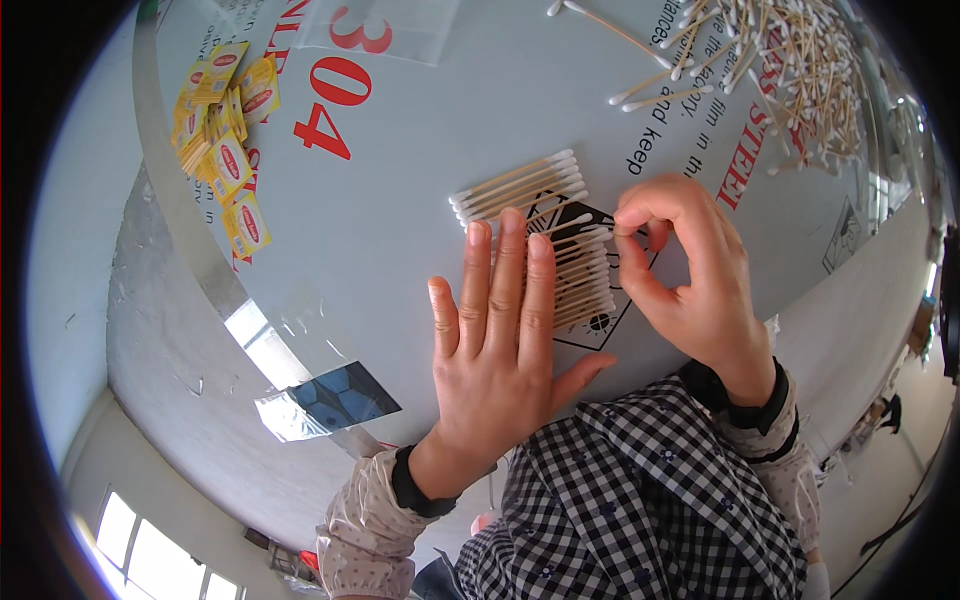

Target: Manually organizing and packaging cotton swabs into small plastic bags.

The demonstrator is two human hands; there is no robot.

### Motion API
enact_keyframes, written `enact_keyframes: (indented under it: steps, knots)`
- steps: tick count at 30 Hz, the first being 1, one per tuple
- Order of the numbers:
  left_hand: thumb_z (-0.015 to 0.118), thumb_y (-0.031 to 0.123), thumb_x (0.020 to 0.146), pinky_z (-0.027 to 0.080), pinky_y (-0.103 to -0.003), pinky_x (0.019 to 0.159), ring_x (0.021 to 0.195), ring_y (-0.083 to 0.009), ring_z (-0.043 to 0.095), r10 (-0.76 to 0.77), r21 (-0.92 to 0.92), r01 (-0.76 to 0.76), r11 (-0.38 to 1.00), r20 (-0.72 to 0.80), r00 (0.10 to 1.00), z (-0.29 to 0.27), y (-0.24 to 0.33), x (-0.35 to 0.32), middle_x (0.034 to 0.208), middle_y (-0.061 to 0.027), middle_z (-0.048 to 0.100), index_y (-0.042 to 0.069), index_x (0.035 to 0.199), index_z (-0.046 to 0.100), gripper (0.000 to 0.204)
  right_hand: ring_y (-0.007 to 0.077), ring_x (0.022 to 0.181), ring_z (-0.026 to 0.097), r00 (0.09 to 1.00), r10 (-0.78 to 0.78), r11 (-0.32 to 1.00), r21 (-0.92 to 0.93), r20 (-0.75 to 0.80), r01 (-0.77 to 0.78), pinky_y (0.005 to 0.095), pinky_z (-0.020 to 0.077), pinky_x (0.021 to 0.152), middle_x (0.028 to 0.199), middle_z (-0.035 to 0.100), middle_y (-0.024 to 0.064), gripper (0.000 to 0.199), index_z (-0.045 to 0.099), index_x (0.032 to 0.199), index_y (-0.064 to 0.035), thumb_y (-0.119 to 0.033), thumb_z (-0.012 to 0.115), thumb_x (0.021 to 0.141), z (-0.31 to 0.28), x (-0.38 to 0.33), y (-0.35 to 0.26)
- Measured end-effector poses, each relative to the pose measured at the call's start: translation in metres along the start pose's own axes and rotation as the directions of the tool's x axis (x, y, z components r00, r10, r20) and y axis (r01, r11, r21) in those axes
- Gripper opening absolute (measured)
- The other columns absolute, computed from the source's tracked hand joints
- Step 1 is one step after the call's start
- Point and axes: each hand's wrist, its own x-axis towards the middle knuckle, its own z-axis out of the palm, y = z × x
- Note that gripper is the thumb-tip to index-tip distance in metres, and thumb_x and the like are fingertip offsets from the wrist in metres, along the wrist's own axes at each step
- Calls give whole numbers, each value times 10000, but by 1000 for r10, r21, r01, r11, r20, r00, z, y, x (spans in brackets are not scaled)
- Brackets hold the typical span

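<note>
Nearest is a checked apron. Beyond it, the left hand lies flat, palm down, fingers slightly spread and grasping nothing, its fingertips over the left side of the swabs, which lie side by side on the table. The right hand holds thumb and forefinger in a narrow pinch at the white right-hand tips of those swabs; whether one is gripped between them I cannot tell. Just past the left fingertips lie more swabs in a neat slanting row.

Under the swabs the table's grey surface bears black outlined symbols, one like a sun. Elsewhere it carries smaller black lines and bold red lettering, with big red numerals toward the upper left. Well to the left are overlapping yellow cards, each with a red oval label and pale lettering. Far right is a loose heap of swabs; a clear bag lies at the far edge.
</note>
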Motion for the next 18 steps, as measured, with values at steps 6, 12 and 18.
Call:
enact_keyframes:
  steps: [6,12,18]
  knots:
    - [533,667,846,147,-563,1159,1465,-342,299,-8,12,8,1000,43,999,0,1,0,1538,-178,391,-5,1470,407,925,270,727,589,999,31,998,60,-11,-30,364,479,657,863,610,70,311,541,962,-40,117,656,719,0,0,0]
    - [519,665,855,62,-540,1186,1473,-289,296,27,55,-30,998,58,998,1,-2,-3,1544,-118,402,22,1482,401,906,283,735,596,999,-36,999,-9,4,36,383,481,680,869,612,74,303,536,950,-41,108,659,716,3,2,-1]
    - [560,672,849,-32,-567,1177,1495,-378,184,95,38,-98,994,71,993,4,-6,-6,1577,-220,285,-63,1518,223,1049,232,690,563,999,38,996,82,14,-39,337,466,665,861,598,59,318,537,961,-45,111,655,710,1,-1,-2]
